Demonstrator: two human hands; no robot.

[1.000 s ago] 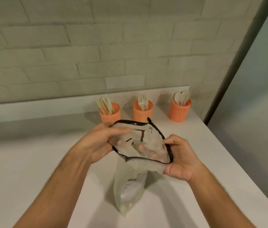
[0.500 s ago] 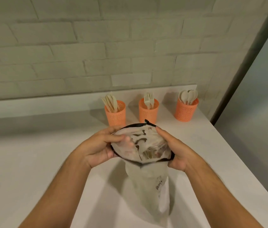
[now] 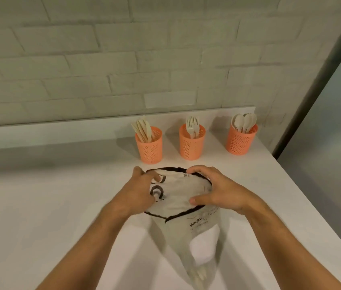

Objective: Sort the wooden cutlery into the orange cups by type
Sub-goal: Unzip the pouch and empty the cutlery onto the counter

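Both hands point(image 3: 178, 191) grip plastic bag point(image 3: 194, 233); print reads "WAR".

Single head-worn view, looking forward and down, close over countertop point(image 3: 61, 206), edges perhaps wide-angle distorted

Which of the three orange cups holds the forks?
The middle cup holds the forks, their tines showing above its rim. The left cup holds flat knives, and the right cup, nearest the counter's corner, holds spoons.
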